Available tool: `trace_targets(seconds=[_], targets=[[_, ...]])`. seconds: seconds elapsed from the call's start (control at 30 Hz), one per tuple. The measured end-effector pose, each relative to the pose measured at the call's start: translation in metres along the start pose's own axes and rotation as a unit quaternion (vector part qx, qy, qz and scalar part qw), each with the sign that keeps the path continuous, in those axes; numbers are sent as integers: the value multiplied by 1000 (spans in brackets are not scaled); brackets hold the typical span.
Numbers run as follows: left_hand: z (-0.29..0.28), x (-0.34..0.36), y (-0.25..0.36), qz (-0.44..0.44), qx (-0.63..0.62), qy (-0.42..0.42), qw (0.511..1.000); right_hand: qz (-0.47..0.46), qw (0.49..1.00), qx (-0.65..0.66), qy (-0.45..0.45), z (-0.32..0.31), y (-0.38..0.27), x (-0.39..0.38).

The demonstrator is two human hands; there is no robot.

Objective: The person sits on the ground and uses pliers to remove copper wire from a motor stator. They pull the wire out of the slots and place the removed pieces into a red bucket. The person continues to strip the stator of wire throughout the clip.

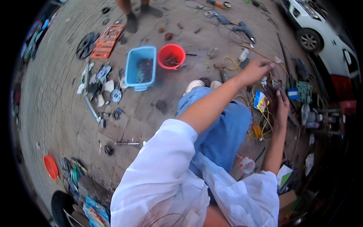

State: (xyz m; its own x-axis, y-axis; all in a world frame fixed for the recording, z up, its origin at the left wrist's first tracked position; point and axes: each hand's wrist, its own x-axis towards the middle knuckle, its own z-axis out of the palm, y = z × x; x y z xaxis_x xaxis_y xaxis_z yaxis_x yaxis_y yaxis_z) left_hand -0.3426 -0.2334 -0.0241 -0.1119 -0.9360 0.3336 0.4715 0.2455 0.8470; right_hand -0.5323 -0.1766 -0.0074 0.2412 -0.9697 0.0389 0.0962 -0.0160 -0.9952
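Note:
Both arms, in white sleeves, reach to a cluttered patch on my right. My left hand (pixel 257 72) is over it with fingers curled together; what they hold, if anything, is hidden. Lower down, my right hand (pixel 282 105) points its fingers up toward the left one, slightly apart, with nothing visible in them. Between the hands lie dark parts (pixel 273 82), too blurred to name. Beside them are a blue-and-yellow packet (pixel 261 101), a loose yellow cord (pixel 269 117) and a green crate (pixel 304 90) with a blue-and-white item (pixel 293 93) against it.
Ahead stand a blue tub (pixel 129 68) and a red bucket (pixel 160 56), both with dark contents. An orange tool case (pixel 107 41) and scattered parts (pixel 107 86) lie left. A power drill (pixel 245 31), a hammer (pixel 220 70) and a white car (pixel 332 49) are toward the right. Another person's feet (pixel 131 22) show ahead.

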Motion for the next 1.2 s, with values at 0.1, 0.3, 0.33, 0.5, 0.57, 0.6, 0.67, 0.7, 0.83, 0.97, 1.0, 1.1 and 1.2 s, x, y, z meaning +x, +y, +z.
trace_targets(seconds=[0.1, 0.3, 0.33, 0.5, 0.57, 0.6, 0.67, 0.7, 0.83, 0.97, 1.0, 1.1, 1.2], targets=[[-4, -6, 16, 6, 143, -99, 985, -46, 934, 341, 101, -8, 2, 20], [22, -16, 20, 34, 142, -63, 987, -105, 814, 562, 102, 15, -22, 21], [23, -13, 19, 45, 164, -49, 984, -108, 820, 550, 115, 19, -27, 18], [23, -12, 22, 40, 149, -90, 984, -147, 807, 571, 25, 16, -32, 6], [23, -16, 28, 54, 155, -118, 979, -147, 821, 546, 74, 15, -35, 5], [21, -17, 32, 83, 180, -114, 973, -146, 827, 534, 97, 14, -35, 4], [21, -21, 36, 106, 203, -105, 968, -155, 838, 511, 113, 12, -30, 2], [21, -24, 37, 100, 201, -99, 969, -159, 844, 498, 120, 10, -28, 0], [20, -26, 26, 68, 290, -100, 949, -195, 876, 440, 37, 24, -46, -5], [49, -38, 27, 190, 358, -129, 905, -240, 901, 358, -58, 23, -46, -16], [51, -39, 23, 200, 319, -116, 919, -210, 858, 455, -107, 29, -54, -18], [46, -39, 28, 197, 336, -111, 914, -152, 790, 553, -216, 51, -74, -22], [43, -39, 29, 220, 351, -90, 906, -148, 859, 431, -234, 43, -74, -20]])
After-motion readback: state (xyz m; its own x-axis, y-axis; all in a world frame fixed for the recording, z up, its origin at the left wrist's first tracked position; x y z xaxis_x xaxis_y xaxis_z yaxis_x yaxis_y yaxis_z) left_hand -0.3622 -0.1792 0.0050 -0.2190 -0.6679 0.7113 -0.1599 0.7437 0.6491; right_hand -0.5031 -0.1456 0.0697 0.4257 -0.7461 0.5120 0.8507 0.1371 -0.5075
